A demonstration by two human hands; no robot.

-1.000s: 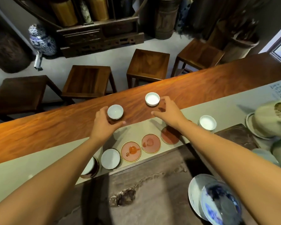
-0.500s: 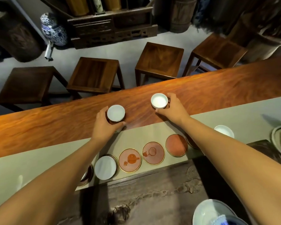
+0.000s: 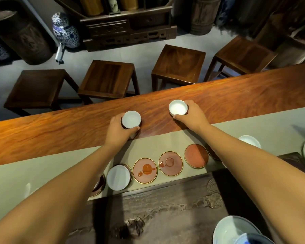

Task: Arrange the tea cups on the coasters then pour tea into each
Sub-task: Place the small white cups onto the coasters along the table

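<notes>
two cups out on bare wood, coasters behind them

the long wooden worktop [image 3: 236,101] runs across the view, with a pale green runner [image 3: 253,127] along its near side. on that runner sits a row of round rust-red coasters [image 3: 196,156]; two of them show wet rings and drips, so a cup set there could skid or pick up a stain underneath.

the left hand [image 3: 116,131] curls around a pale celadon tea cup [image 3: 131,119], thumb under its near side. the right hand [image 3: 192,115] grips a white tea cup [image 3: 177,107] by its wall. both cups are over the bare wood beyond the runner, well apart from the coasters. whether they rest on the wood or hover, i cannot tell.

the main risk is the reach: both forearms cross above the coaster row, and a third celadon cup [image 3: 118,177] sits on a coaster just beside the left forearm. drawing the arms back low could knock it. a small white cup [image 3: 250,140] near the right forearm faces the same hazard. a thumb-and-finger hold on smooth glaze could also slip.
</notes>
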